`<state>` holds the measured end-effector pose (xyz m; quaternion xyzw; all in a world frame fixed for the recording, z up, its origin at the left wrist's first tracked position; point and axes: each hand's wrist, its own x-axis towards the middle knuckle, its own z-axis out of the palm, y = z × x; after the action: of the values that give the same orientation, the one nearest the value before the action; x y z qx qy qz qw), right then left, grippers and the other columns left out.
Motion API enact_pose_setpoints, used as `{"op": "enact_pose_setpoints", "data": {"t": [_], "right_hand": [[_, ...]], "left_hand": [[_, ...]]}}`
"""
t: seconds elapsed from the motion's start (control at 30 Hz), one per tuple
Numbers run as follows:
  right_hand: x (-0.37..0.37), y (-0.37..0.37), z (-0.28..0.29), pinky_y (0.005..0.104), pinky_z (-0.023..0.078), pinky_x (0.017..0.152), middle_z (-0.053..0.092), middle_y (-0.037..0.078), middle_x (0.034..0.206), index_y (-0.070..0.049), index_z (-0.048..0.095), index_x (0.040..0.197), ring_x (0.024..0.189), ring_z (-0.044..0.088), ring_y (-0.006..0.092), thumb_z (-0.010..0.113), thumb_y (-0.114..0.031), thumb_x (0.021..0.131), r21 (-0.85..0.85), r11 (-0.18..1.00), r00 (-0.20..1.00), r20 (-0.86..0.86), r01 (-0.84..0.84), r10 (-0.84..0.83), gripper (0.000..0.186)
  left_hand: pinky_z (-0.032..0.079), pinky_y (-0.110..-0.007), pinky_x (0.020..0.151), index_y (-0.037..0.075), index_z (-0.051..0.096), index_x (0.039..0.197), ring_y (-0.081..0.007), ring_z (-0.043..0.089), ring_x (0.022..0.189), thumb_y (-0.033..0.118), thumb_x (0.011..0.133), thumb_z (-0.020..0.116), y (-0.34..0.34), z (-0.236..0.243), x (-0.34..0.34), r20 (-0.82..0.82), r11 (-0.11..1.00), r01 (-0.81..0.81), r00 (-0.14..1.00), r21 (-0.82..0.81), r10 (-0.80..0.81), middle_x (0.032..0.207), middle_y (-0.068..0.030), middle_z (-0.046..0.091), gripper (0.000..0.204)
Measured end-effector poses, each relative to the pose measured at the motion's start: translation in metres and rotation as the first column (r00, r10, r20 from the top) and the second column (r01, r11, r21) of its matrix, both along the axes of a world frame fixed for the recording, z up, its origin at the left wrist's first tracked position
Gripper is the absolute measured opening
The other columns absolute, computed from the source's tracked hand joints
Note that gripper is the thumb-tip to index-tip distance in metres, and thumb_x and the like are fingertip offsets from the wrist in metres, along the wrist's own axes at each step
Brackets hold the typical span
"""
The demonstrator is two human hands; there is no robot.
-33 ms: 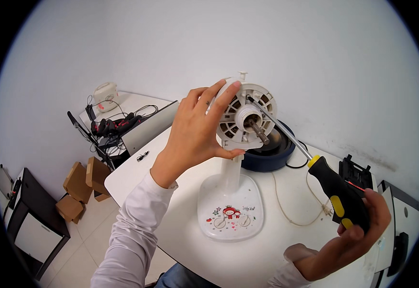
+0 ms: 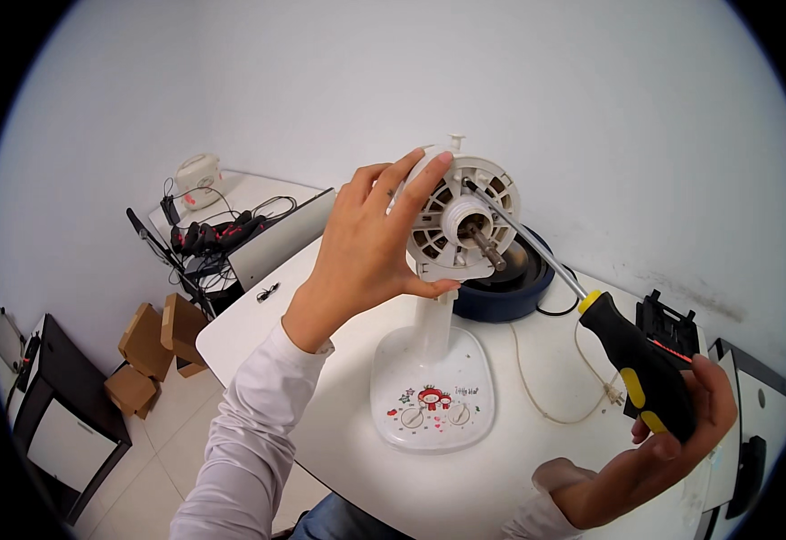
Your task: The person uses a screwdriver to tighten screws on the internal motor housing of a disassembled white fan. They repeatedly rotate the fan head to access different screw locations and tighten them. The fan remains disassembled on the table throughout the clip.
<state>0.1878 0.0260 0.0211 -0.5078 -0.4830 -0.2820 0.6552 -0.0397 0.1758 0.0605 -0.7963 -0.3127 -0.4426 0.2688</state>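
Holds fan head point(image 2: 451, 249) in left grip point(image 2: 357, 243), screwdriver point(image 2: 589, 303) in right grip point(image 2: 650, 463), tip point(image 2: 469, 185) at hub's point(image 2: 453, 214) twelve o'clock; could slip if pushed aslant.

The fan point(image 2: 467, 212) is white; its base point(image 2: 433, 436) bears red cartoon figures point(image 2: 429, 396) and pink hearts point(image 2: 439, 422). The screwdriver point(image 2: 591, 306) has a black handle point(image 2: 611, 333) with yellow patches point(image 2: 633, 387) and a silver shaft point(image 2: 537, 248). Near the far edge of the white table point(image 2: 348, 432), one round thing point(image 2: 496, 304) is dark blue.
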Motion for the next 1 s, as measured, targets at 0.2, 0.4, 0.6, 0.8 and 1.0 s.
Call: {"op": "enact_pose_setpoints", "data": {"t": [0.2,0.4,0.6,0.8,1.0], "right_hand": [[0.003,0.0,0.007,0.0133,0.037,0.047,0.049,0.018,0.12,-0.01,0.043,0.116,0.071,0.057,0.0103,0.046,-0.03,0.092,0.06,0.998,0.974,0.227,-0.026,0.011,0.031],[-0.009,-0.01,0.014,0.0187,0.043,0.054,0.044,0.026,0.122,-0.016,0.044,0.114,0.097,0.057,0.0283,0.039,-0.025,0.093,-0.016,0.971,0.927,0.297,-0.237,0.231,0.024],[0.001,-0.012,0.009,0.027,0.05,0.066,0.04,0.029,0.124,-0.011,0.036,0.127,0.117,0.044,0.0364,0.032,-0.031,0.096,-0.021,0.99,0.936,0.324,-0.137,0.137,0.037],[-0.019,-0.012,0.015,0.0381,0.046,0.088,0.035,0.024,0.132,-0.001,0.03,0.133,0.117,0.043,0.0328,0.027,-0.046,0.094,-0.043,0.999,0.986,0.168,0.009,-0.002,0.06],[-0.022,-0.005,-0.002,0.0418,0.033,0.096,0.037,0.02,0.13,0.002,0.025,0.137,0.115,0.042,0.0288,0.033,-0.047,0.092,0.016,0.998,0.984,0.165,0.059,-0.061,0.066]], "left_hand": [[0.041,-0.041,0.088,0.01,0.036,0.133,-0.0312,0.049,0.102,0.036,0.039,0.086,0.001,0.0,0.0,-0.002,1.0,0.015,1.0,0.001,-0.015,0.126,-0.0116,0.049,0.109],[0.041,-0.041,0.088,0.01,0.036,0.133,-0.0314,0.049,0.103,0.036,0.039,0.086,0.001,-0.001,-0.001,-0.002,1.0,0.01,1.0,-0.008,-0.01,0.126,-0.0115,0.048,0.109],[0.041,-0.041,0.089,0.01,0.036,0.133,-0.0317,0.049,0.103,0.036,0.039,0.086,0.002,-0.001,0.0,0.004,1.0,0.019,1.0,-0.009,-0.019,0.126,-0.0119,0.048,0.109],[0.04,-0.041,0.089,0.01,0.036,0.133,-0.0321,0.048,0.103,0.037,0.04,0.086,0.003,-0.002,-0.002,0.002,1.0,0.014,1.0,-0.015,-0.014,0.126,-0.0122,0.048,0.109],[0.041,-0.042,0.089,0.011,0.036,0.133,-0.0321,0.048,0.104,0.037,0.04,0.086,0.002,-0.001,-0.001,0.008,1.0,0.014,1.0,-0.018,-0.014,0.126,-0.0121,0.048,0.109]]}}
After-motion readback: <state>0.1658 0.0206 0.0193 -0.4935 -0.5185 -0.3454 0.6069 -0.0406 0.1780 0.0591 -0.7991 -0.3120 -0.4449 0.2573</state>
